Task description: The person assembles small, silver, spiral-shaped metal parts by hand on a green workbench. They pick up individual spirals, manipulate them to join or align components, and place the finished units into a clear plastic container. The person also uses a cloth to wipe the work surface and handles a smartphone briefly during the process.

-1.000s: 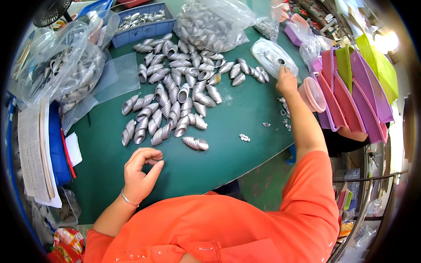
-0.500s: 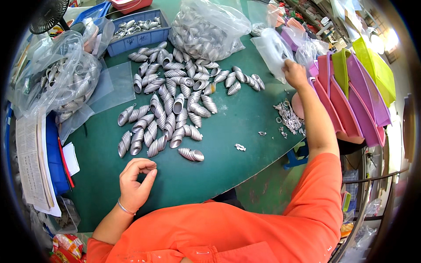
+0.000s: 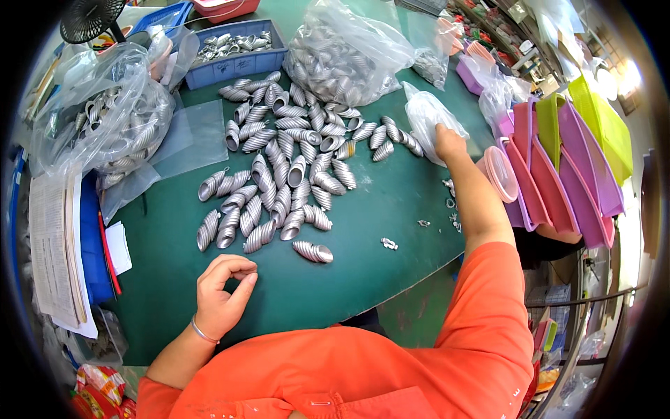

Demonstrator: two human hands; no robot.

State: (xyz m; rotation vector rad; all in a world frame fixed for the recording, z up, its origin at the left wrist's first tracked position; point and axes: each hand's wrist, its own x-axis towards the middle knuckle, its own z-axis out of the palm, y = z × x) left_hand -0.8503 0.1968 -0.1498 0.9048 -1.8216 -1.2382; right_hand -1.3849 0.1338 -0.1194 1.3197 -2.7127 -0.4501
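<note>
My right hand [image 3: 450, 143] reaches out over the right side of the table, its fingers closed on a whitish plastic bag [image 3: 427, 115]. Part of the bag lies behind the fingers. My left hand [image 3: 222, 297] is at the near edge of the green table [image 3: 363, 269], fingers curled and thumb close to the fingertips; whatever they may pinch is too small to make out. Just beyond it lie several silver, spiral-ribbed metal caps [image 3: 279, 174] with slanted open ends. One ribbed cap [image 3: 313, 251] lies apart from the others, near my left hand.
A large clear bag of ribbed caps [image 3: 342, 59] stands at the back, beside a blue bin [image 3: 237, 68] of small metal parts. Another filled bag [image 3: 115, 115] sits at left. Stacked coloured baskets [image 3: 558, 167] and a pink round tub [image 3: 499, 174] are at right. A small metal piece [image 3: 389, 244] lies nearby.
My right hand has drawn the whitish bag nearer and slightly left. My right forearm now covers most of the small metal parts pile. The left hand keeps its pose.
</note>
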